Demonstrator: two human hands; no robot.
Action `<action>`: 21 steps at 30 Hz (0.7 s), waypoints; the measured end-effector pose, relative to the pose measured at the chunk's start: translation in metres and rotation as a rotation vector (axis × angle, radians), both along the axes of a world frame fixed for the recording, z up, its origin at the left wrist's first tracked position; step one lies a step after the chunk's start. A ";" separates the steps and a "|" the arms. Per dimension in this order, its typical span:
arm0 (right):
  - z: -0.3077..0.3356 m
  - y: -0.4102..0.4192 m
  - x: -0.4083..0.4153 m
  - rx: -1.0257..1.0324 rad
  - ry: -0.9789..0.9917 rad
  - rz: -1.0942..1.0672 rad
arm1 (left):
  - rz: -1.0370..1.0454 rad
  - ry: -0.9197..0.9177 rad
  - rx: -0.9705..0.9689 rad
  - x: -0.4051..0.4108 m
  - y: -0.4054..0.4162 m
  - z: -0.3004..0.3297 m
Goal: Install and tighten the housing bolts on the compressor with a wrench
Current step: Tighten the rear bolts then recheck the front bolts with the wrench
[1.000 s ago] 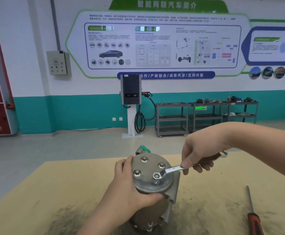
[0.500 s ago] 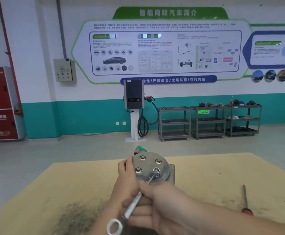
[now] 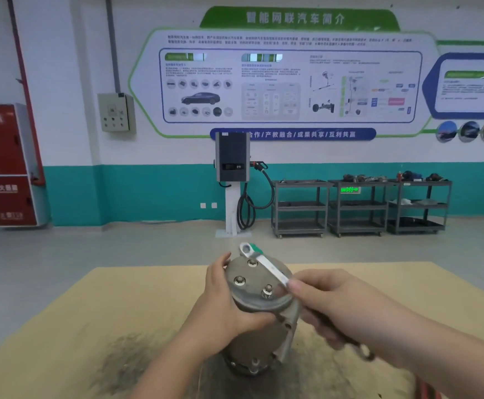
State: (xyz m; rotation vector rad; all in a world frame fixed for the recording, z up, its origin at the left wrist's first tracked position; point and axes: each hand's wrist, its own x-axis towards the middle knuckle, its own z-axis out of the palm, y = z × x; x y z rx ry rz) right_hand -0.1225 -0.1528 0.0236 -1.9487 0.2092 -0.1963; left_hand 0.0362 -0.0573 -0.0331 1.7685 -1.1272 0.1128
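The compressor point(image 3: 259, 318) stands upright on the tan counter point(image 3: 137, 306), three bolts point(image 3: 267, 292) showing in its round top plate. The left hand point(image 3: 229, 306) wraps the housing from the left, fingers clenched round it. The right hand point(image 3: 338, 306) grasps the wrench point(image 3: 266, 264), which slants across the plate, ring end over the far rim by a green cap point(image 3: 256, 249).

Bright even light, motion-blurred hands point(image 3: 333, 306), edge distortion

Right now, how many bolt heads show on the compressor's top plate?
3: far bolt beside the wrench, left bolt, near-right bolt. A fourth may be hidden under the wrench or right hand.
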 end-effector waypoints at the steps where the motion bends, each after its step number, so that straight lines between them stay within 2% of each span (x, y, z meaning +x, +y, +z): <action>1: -0.002 -0.011 -0.003 -0.121 0.028 -0.033 | 0.071 0.089 0.032 -0.005 0.061 -0.035; 2: -0.004 -0.021 -0.006 -0.197 0.062 -0.048 | 0.125 0.203 0.025 -0.003 0.038 -0.017; 3: -0.006 -0.029 -0.007 -0.238 0.093 -0.048 | 0.123 0.200 0.096 0.000 0.048 -0.022; 8: -0.006 -0.047 -0.004 -0.275 0.169 0.019 | 0.056 0.145 0.016 0.025 0.035 -0.032; 21: 0.037 -0.075 0.019 -0.542 0.348 0.182 | 0.066 0.012 0.049 0.035 0.027 -0.031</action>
